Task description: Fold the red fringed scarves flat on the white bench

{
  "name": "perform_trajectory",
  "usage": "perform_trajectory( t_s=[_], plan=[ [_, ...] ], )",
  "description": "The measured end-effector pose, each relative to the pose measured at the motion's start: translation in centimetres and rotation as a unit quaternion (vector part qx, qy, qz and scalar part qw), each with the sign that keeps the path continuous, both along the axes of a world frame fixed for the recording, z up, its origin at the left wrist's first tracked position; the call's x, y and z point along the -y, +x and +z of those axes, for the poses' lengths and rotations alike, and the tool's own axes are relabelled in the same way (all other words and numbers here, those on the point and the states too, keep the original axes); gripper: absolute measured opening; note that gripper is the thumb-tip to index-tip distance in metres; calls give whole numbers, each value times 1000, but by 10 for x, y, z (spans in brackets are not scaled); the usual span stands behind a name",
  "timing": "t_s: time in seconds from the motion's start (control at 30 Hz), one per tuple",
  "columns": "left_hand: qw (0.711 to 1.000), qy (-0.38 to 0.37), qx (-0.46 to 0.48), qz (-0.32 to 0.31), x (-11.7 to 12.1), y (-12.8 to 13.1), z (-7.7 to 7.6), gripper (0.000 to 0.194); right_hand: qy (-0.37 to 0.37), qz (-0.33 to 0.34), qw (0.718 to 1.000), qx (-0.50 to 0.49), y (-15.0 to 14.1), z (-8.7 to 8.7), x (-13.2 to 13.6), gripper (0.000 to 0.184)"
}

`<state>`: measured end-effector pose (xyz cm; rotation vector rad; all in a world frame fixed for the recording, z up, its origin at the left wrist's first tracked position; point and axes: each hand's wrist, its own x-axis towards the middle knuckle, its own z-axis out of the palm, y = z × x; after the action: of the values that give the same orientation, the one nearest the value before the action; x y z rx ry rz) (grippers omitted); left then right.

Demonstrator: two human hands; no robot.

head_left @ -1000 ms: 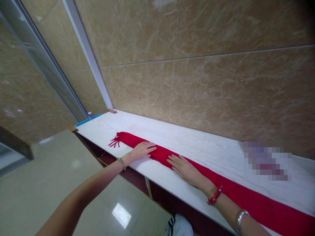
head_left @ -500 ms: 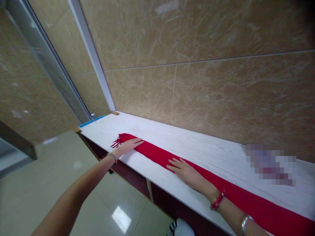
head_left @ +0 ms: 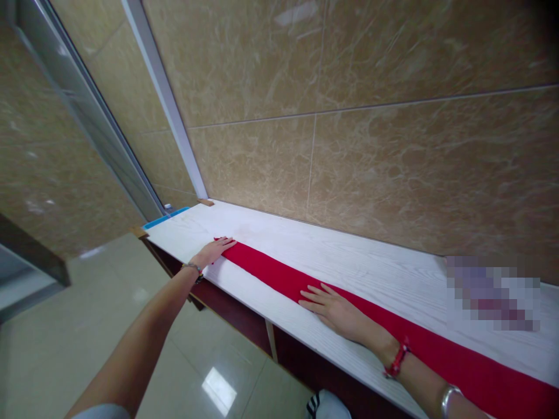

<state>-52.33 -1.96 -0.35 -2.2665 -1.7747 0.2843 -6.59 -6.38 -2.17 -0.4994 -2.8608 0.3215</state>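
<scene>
A long red scarf (head_left: 271, 273) lies flat in a narrow strip along the white shelf top, running from the left part to the lower right edge of the view. My left hand (head_left: 213, 251) rests flat on the scarf's far left end, fingers stretched out, covering most of its fringe. On the middle of the scarf lies my right hand (head_left: 334, 308), palm down with the fingers spread. Neither hand grips the cloth.
The white shelf (head_left: 349, 250) stands against a brown tiled wall (head_left: 414, 174), with dark compartments (head_left: 236, 308) beneath. A blurred-out item (head_left: 489, 294) lies at the right. A blue tray-like edge (head_left: 166, 217) shows beyond the far end. Below is a shiny floor (head_left: 183, 366).
My left hand has slid leftward along the scarf from near its middle to the fringed end. My right hand has stayed at about the same place on the scarf.
</scene>
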Motion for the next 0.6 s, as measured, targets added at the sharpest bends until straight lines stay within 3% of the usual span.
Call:
perform_trajectory(
  t_s=[0.17, 0.3, 0.37, 0.43, 0.53, 0.6],
  plan=[
    [998, 17, -17, 62, 13, 3, 6, 66, -21, -8, 1000, -1, 1, 2, 0, 42],
    [993, 23, 9, 114, 20, 39, 17, 70, -29, -5, 1000, 7, 1, 4, 1, 41],
    [996, -30, 60, 65, 23, 75, 19, 77, -34, -4, 999, 15, 1, 6, 1, 41],
    [987, -97, 121, -30, 25, 116, 15, 75, -35, -7, 999, 22, 0, 8, 2, 41],
    [973, -95, 178, -112, 30, 172, 0, 51, -22, -50, 998, 25, -2, 12, 6, 46],
    [974, -70, 182, -119, 32, 192, -12, 46, -10, -103, 994, 30, -4, 13, 10, 51]
  ],
)
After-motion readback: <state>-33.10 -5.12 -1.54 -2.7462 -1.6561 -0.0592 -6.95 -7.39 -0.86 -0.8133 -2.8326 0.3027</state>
